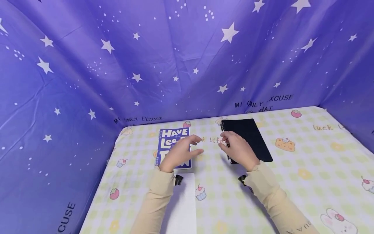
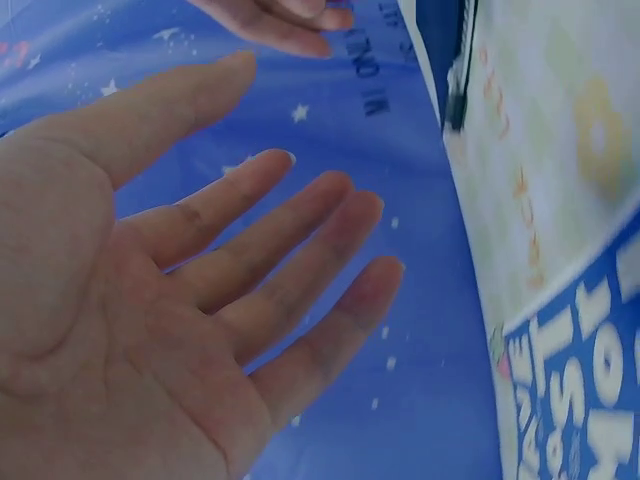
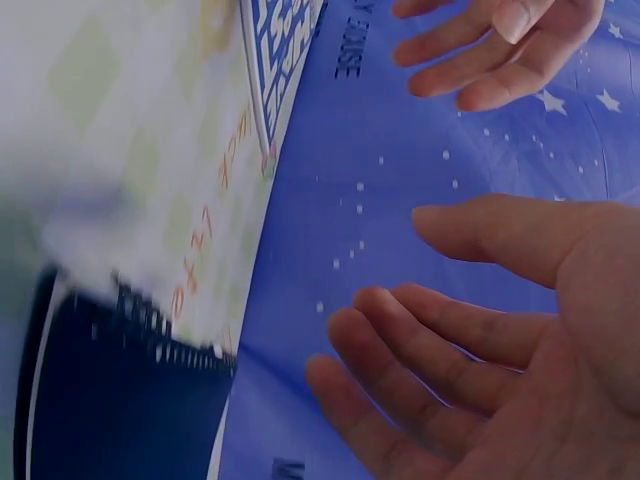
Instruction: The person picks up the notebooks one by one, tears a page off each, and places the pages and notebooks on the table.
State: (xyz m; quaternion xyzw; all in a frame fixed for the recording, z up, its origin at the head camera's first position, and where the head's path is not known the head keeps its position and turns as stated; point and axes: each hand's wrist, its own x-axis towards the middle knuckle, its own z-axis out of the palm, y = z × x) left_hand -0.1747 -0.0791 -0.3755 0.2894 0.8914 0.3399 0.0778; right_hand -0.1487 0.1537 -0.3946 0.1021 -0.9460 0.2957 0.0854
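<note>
My left hand (image 1: 181, 150) hovers over the right part of a blue spiral notebook (image 1: 163, 144) with big white lettering. In the left wrist view its fingers (image 2: 270, 270) are spread and slightly bent, holding nothing. My right hand (image 1: 239, 148) hangs above the spiral edge of a black notebook (image 1: 257, 139). Loosely bent fingers (image 3: 420, 370) hold nothing in the right wrist view. Both palms face each other across a gap. Below the left forearm lies a white sheet or open page (image 1: 184, 204), partly hidden by the sleeve.
A checked tablecloth (image 1: 292, 188) with cartoon prints covers the table. Purple star-patterned curtain (image 1: 181, 58) hangs behind and at both sides. A dark wrist mount (image 1: 179, 179) shows beside the left cuff, another (image 1: 242, 179) beside the right cuff.
</note>
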